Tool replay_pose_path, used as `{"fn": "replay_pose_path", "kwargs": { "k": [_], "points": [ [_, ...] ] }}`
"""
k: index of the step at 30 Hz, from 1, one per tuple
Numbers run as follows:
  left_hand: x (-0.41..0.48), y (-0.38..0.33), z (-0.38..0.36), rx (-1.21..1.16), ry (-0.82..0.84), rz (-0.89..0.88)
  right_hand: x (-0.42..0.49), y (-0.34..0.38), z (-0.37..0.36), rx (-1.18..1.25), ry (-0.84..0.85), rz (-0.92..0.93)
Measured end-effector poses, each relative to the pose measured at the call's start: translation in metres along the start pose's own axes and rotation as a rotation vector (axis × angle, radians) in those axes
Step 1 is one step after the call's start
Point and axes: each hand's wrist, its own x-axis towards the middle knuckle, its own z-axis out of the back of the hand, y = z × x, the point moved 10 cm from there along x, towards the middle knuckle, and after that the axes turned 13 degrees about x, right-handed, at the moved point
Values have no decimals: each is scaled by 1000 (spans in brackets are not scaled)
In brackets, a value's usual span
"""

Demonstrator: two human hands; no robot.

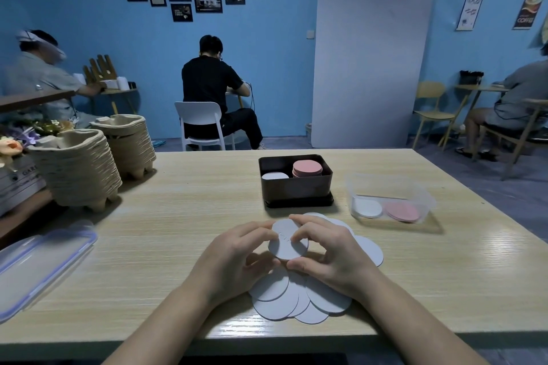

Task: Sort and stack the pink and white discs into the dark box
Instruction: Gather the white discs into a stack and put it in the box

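- The left grip (234, 258) is closed on the held white disc (289, 243). Its fingertips curl onto the disc's left edge and the thumb sits under the lower left rim.
- The right grip (329, 252) is closed on the same disc. Its forefinger hooks over the top edge and the thumb presses at the lower right rim.
- The disc lies between the two grips, tilted face-up toward the camera. Whether it is one disc or a thin stack cannot be told.
- Under both grips, loose white discs (278, 302) lie fanned and overlapping on the tabletop (178, 216). They show near the front edge and out past the right grip.
- The dark box (296, 187) stands just beyond the grips, near the middle of the tabletop and apart from the loose discs.
- Inside the box, a pink stack (307, 167) rises on the right to about rim height. A lower white stack (275, 176) sits on the left.
- A clear tub (421, 192) stands to the right of the box. It holds a flat white disc (367, 208) beside a pink disc (403, 212).
- A clear lid (44, 258) with blue clasps lies at the left edge.
- Two stacks of pulp trays (80, 169) stand at the far left.
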Motion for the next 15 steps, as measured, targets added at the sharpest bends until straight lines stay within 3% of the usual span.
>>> {"fn": "replay_pose_path", "kwargs": {
  "k": [15],
  "points": [
    [1,-11,7,2,-34,-48,-1,3,-5,-120,29,1]
  ]
}}
